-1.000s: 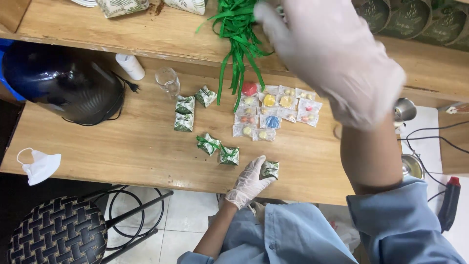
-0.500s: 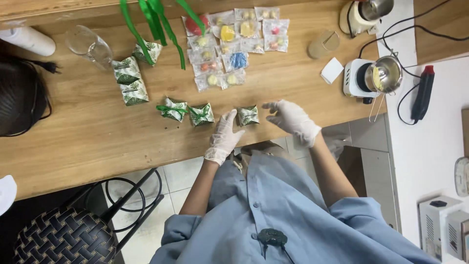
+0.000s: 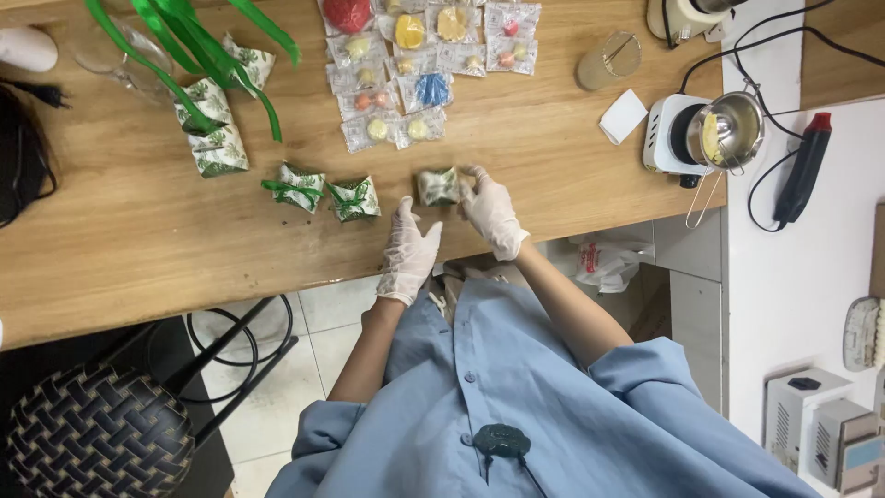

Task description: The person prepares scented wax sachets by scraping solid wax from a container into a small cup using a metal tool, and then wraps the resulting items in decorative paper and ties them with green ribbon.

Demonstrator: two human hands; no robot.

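- The little packet (image 3: 437, 185) sits on the wooden table (image 3: 138, 249), near the front edge, between two gloved hands.
- It looks nearly square, so I can't tell which way its long side runs.
- The right hand (image 3: 491, 214) has its fingers curled on the packet's right side, pinching it.
- The left hand (image 3: 410, 251) is mostly open, with its fingertips touching the packet's left corner.
- Two tied packets (image 3: 324, 193) lie just to the left.
- Green ribbons (image 3: 189, 46) hang farther back.

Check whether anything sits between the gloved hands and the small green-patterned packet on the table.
Nothing visible does: the right hand touches the packet from its right, and the left hand lies just below-left of it on bare wooden table.
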